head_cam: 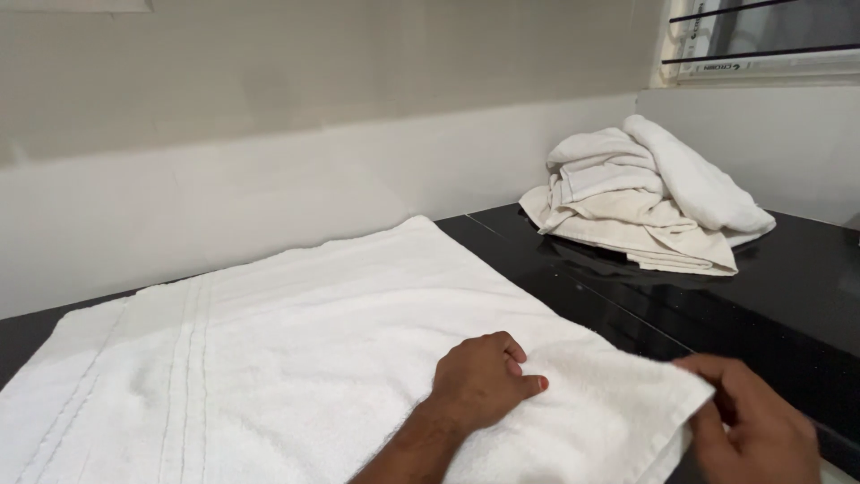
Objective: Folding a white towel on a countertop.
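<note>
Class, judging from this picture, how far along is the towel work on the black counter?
Done: the large white terry towel lies spread flat. In hand: the left hand presses it while the right hand pinches its corner. Left: the heap of crumpled white towels sits untouched behind.

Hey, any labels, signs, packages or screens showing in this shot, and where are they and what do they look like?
One only: a printed label strip, top right corner by the window frame, above the pile of crumpled towels; a long, narrow, pale band with small dark lettering, running horizontally under dark bars.
No packages or screens; the white towel under the hands shows no tag.
</note>
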